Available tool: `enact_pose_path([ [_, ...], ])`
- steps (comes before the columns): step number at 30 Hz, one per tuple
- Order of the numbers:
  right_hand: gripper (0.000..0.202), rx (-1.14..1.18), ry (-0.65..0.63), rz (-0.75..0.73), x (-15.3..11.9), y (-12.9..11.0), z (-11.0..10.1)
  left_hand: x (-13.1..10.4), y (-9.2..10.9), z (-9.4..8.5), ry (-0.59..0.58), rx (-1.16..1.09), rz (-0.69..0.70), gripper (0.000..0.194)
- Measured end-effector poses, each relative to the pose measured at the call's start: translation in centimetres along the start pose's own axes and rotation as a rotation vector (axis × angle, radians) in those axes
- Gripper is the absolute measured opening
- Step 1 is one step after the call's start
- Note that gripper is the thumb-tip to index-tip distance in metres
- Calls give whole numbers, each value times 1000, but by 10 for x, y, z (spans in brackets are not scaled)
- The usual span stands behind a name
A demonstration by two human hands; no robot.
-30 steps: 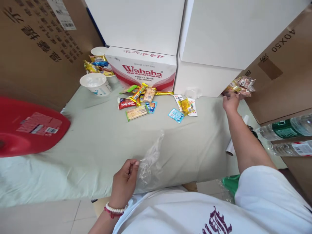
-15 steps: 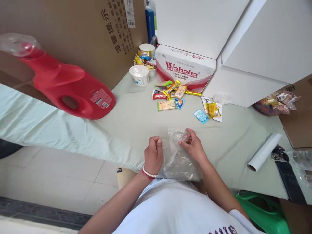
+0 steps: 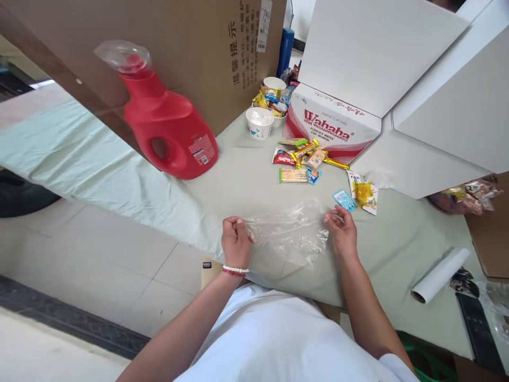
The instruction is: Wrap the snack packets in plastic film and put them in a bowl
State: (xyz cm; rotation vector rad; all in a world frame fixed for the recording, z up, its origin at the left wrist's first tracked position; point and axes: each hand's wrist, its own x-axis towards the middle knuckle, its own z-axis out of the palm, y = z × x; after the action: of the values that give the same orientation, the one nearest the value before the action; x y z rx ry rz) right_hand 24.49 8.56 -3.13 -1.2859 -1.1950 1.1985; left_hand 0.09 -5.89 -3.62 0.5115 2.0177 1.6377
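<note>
A clear plastic bag (image 3: 290,231) is stretched sideways between my two hands, above the near part of the table. My left hand (image 3: 237,241) is closed in a fist on the bag's left end. At the other end, my right hand (image 3: 341,229) pinches the bag's right edge between thumb and fingers. Just beyond my right hand lie a light blue packet (image 3: 344,200) and a yellow-wrapped snack (image 3: 364,194) on white packets. Farther off is a pile of wrapped snacks (image 3: 304,154), with a cracker pack (image 3: 294,175) in front.
A red detergent jug (image 3: 175,132) stands at the left against a large cardboard box (image 3: 191,58). Paper bowls (image 3: 260,124), some with snacks, and a Wahaha carton (image 3: 332,124) are at the back. A white roll (image 3: 439,276) lies at the right. The table's near edge borders the floor.
My hands have moved apart, drawing the hanging bag out wide between them. The right hand has moved right and the left slightly left. The camera view has shifted as well.
</note>
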Motion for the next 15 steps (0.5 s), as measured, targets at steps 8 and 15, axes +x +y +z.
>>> enact_pose_path([
  [8, 53, -116, -26, -54, 15, -8, -14, 3, 28, -27, -120, 644, 598, 26],
  [15, 48, -181, -124, -156, 15, -12, -6, -12, 79, 53, -479, 826, 741, 79],
])
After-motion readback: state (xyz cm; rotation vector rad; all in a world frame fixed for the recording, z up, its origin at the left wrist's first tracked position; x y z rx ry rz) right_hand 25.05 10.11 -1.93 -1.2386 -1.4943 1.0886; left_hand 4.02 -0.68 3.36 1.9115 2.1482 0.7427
